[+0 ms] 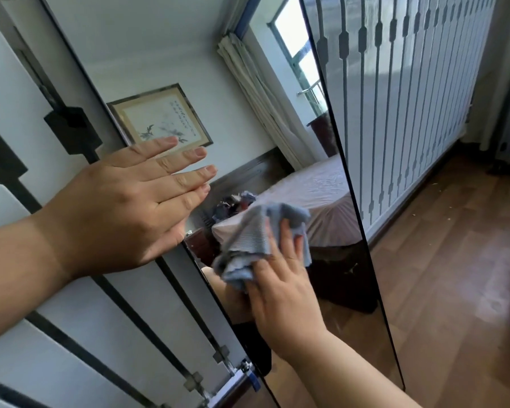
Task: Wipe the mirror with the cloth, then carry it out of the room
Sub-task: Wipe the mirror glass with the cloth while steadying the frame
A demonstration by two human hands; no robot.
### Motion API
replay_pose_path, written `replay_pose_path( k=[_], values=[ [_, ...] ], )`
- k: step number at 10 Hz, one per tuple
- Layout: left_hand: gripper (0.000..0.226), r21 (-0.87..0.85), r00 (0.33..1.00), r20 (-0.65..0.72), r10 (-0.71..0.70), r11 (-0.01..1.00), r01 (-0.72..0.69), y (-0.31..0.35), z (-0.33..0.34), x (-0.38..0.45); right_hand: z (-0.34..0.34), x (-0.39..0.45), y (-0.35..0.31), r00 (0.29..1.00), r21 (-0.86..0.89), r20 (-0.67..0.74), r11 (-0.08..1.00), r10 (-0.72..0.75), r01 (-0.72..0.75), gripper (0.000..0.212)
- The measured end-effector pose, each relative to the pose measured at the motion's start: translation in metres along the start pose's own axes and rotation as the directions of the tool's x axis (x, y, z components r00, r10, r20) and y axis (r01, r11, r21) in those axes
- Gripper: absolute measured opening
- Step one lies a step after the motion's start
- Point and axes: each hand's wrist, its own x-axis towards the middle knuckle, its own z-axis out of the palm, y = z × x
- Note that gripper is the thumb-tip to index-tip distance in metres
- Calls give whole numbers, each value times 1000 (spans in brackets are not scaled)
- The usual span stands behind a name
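- Just below the middle of the view, toward 6 o'clock, the cloth (252,240) sits bunched against the mirror (218,83), with the right hand (280,293) reaching up to it from 5 o'clock.
- That hand grips the cloth: thumb and fingers pinch a gathered wad of it, and loose folds spill out toward 12 and 7 o'clock.
- Over at 9 o'clock the left hand (124,201) lies flat and holds nothing, its fingers straight and close together, pointing toward 3 o'clock. Its palm covers the mirror's left edge where the glass meets the door panel (15,83); whether the fingertips touch the glass I cannot tell.
- I judge the cloth to be light, soft and limp (a fine ribbed weave, by the look of it). It will likely crumple and creep inside the grip, so it is best taken by its gathered middle, with a broad fold kept between fingers and glass.
- By contrast the mirror is stiff, smooth and probably slippery under a dry cloth. It is a tall, thin sheet and so fragile: pressure should be even, and any bracing belongs at the framed edge, since bare skin on glass would likely leave marks.
- Reflected in the glass are a framed picture (159,116) at 10 o'clock and a bed (312,189) near 3 o'clock.
- Beyond the mirror's right edge stand a slatted panel (418,107) at 2 o'clock and a wooden floor (468,275) at 4 o'clock.
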Motion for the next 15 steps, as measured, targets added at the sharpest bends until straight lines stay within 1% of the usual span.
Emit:
replay_pose_path(
  k=[1,2,3,4,5,6,7,8,9,10,11,12,13,14,15],
  values=[
    [44,15,1000,14,-7,1000,7,3,0,-2,0,1,-2,992,-33,6,991,-127,128,62],
    [44,0,998,53,30,1000,-30,15,1,-4,8,-30,20,999,-3,2,999,44,-44,58],
    [45,-18,991,98,93,996,-91,29,4,-3,16,-74,47,931,102,-8,926,365,-362,43],
    [48,-21,983,132,127,992,-125,45,11,-2,21,-108,64,808,207,51,785,587,-583,58],
    [49,-30,984,133,121,993,-118,51,22,-5,18,-110,60,744,196,87,721,663,-665,59],
    [54,-59,987,116,113,992,-107,52,37,-11,13,-87,36,878,109,45,871,477,-478,43],
    [63,-74,990,101,96,993,-89,44,44,-19,14,-66,14,996,23,29,996,81,-82,45],
    [64,-61,994,74,76,996,-72,59,59,-15,17,-65,21,1000,47,-3,999,24,-24,56],
    [70,-42,997,34,68,997,-67,58,66,-27,25,-92,58,950,118,-23,945,311,-306,55],
    [82,-42,1000,25,1,999,0,62,100,-35,25,-122,107,704,273,30,672,709,-688,48],
    [67,-773,874,156,-460,494,398,211,183,26,24,-137,137,550,349,53,500,834,-793,46],
    [36,-739,694,608,-387,-595,316,353,265,69,32,-137,139,534,377,47,480,844,-792,45],
    [38,-720,700,641,-313,-560,409,350,258,55,35,-142,126,472,417,53,410,880,-811,39],
    [49,-870,870,386,-305,193,454,286,226,16,34,-138,98,487,381,105,417,867,-825,38],
    [64,-388,948,312,-67,902,192,179,151,-17,39,-123,51,738,285,70,695,671,-660,45]
  ],
)
